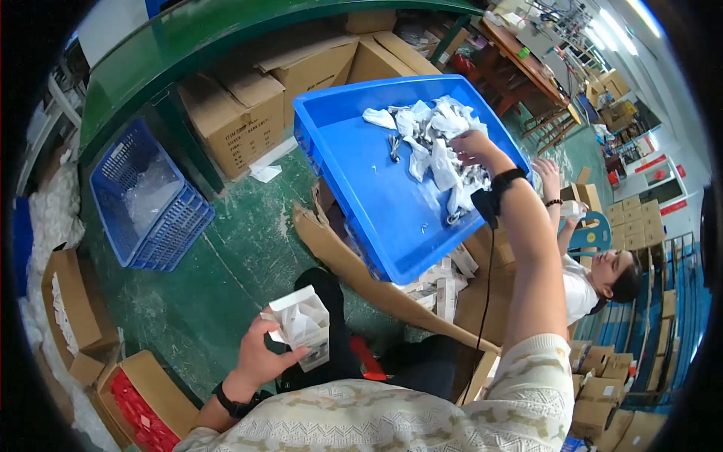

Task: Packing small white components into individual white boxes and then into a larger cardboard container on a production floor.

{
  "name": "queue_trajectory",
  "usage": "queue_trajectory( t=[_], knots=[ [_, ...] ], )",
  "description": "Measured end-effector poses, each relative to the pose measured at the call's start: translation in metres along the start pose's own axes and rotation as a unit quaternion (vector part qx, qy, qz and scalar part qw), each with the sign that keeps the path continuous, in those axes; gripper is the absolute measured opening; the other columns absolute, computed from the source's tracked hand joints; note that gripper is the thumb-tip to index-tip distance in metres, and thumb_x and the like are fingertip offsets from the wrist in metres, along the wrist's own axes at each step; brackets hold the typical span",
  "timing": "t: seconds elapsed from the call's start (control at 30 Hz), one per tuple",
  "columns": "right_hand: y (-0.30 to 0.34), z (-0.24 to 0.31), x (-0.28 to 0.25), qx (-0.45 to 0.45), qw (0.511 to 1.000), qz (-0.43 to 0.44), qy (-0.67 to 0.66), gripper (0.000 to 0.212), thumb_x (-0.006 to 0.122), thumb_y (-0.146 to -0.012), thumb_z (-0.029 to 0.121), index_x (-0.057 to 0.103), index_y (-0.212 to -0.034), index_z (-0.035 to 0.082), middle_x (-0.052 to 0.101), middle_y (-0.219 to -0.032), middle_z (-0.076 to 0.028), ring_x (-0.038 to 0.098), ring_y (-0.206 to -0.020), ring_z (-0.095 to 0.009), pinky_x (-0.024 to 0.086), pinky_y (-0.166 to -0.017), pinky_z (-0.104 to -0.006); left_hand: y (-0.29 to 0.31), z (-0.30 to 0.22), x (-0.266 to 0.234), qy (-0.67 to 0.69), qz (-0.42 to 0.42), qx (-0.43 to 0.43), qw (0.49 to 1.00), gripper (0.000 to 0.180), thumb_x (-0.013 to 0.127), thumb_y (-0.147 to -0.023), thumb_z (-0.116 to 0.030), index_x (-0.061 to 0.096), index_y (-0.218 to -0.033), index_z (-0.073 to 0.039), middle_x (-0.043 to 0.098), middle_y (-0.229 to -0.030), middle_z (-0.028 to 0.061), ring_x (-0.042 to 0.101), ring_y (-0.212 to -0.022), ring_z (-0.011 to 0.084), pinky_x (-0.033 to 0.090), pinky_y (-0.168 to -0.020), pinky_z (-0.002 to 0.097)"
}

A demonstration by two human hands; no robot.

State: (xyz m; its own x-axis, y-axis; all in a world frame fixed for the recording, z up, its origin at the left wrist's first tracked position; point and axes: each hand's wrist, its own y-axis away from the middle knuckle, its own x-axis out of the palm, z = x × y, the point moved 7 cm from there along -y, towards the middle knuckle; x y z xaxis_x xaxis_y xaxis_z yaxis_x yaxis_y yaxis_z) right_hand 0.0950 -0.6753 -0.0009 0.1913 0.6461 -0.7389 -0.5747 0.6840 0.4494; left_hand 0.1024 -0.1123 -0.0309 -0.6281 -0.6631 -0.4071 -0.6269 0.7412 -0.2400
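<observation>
My left hand (263, 351) is closed round a small white open-topped box (310, 330), held upright above my lap. White wrapping, thin paper or plastic, shows inside the box. My right hand (476, 148) reaches into a wide blue plastic tray (343, 151), its fingers bent down over a heap of white-wrapped pieces (422, 139). What lies between those fingertips is too hidden to tell. Dark and silvery parts show among the wrappings, and one small metallic piece (394, 148) lies at the heap's left side.
The tray rests over a large open carton (339, 260) containing small white boxes (446, 300). A blue crate (162, 226) with clear bags stands left, beside cartons (237, 124) under a green bench (226, 34). Red packets (139, 410) fill a carton lower left. A co-worker (584, 290) sits at right.
</observation>
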Motion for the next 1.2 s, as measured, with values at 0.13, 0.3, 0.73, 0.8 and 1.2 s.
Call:
queue_trajectory(
  t=[0.13,0.3,0.73,0.8,1.2],
  knots=[
    [-0.050,-0.024,0.023,0.031,0.993,-0.009,0.109,0.034,0.066,-0.077,0.033,0.061,-0.084,0.001,0.058,-0.071,-0.008,0.059,-0.059,-0.019,0.050,-0.050,-0.0317,-0.011,0.006,-0.001,0.017,0.018,-0.005,1.000,0.066,0.085,-0.060,-0.020,0.036,-0.103,-0.010,0.051,-0.118,0.0265,0.055,-0.105,0.0388,0.046,-0.085,0.0416],
    [-0.094,-0.035,0.047,0.026,0.924,-0.027,0.380,0.041,0.066,-0.074,0.039,0.063,-0.082,-0.001,0.060,-0.069,-0.011,0.060,-0.053,-0.022,0.049,-0.046,-0.0341,-0.019,0.017,-0.005,0.022,0.030,-0.027,0.999,0.067,0.085,-0.060,-0.019,0.034,-0.104,-0.011,0.049,-0.120,0.0289,0.055,-0.106,0.0405,0.047,-0.085,0.0418],
    [-0.108,0.030,0.124,-0.125,0.956,-0.115,0.238,0.035,0.060,-0.079,0.026,0.060,-0.090,-0.007,0.064,-0.076,-0.018,0.064,-0.055,-0.024,0.051,-0.048,-0.0327,-0.022,0.026,-0.011,0.013,0.025,-0.019,0.999,0.068,0.085,-0.060,-0.018,0.034,-0.106,-0.010,0.049,-0.119,0.0293,0.055,-0.104,0.0400,0.048,-0.084,0.0422],
    [-0.092,0.039,0.142,-0.169,0.902,-0.175,0.358,0.034,0.059,-0.079,0.026,0.060,-0.090,-0.006,0.065,-0.076,-0.018,0.065,-0.057,-0.025,0.053,-0.053,-0.0327,-0.020,0.025,-0.011,0.032,0.028,-0.006,0.999,0.069,0.085,-0.060,-0.019,0.035,-0.106,-0.010,0.050,-0.118,0.0286,0.055,-0.104,0.0398,0.048,-0.084,0.0418],
    [0.057,0.071,0.104,-0.254,0.902,0.115,0.331,0.019,0.061,-0.079,0.017,0.060,-0.087,0.000,0.062,-0.078,-0.010,0.063,-0.066,-0.020,0.052,-0.059,-0.0309,-0.004,0.005,0.004,-0.033,0.025,-0.009,0.999,0.069,0.087,-0.057,-0.025,0.042,-0.107,-0.007,0.056,-0.107,0.0170,0.058,-0.099,0.0284,0.046,-0.084,0.0377]
  ],
)
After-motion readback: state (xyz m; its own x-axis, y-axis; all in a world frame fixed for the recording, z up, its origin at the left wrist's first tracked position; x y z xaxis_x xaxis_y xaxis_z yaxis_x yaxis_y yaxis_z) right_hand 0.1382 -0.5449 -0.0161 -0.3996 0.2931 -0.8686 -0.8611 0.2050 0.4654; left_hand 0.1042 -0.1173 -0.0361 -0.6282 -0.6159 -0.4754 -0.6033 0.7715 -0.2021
